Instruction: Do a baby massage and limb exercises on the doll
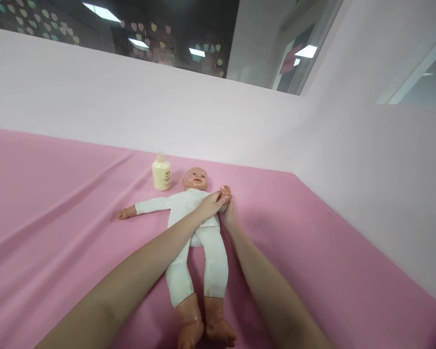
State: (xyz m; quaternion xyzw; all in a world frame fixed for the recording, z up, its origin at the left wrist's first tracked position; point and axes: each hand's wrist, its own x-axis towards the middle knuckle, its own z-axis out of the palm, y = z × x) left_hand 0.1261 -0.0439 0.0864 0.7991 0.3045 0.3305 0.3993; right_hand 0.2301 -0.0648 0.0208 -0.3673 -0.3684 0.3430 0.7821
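Observation:
A baby doll (181, 208) with a white cloth body and plastic head, hands and feet lies on its back on the pink surface. Across its belly reaches my left hand (211, 203), closed around the doll's forearm near the wrist. From the other side my right hand (231, 213) is closed on the same arm, partly behind the doll's small hand (225, 191), which sticks up between my two hands. Most of my right fingers are hidden. The doll's other arm (152, 205) lies stretched out to the left.
A pale yellow pump bottle (162, 173) stands upright left of the doll's head. The pink cover (76, 194) has creases on the left. Behind it rises a white wall (148, 106) with a window (174, 34), meeting another wall on the right.

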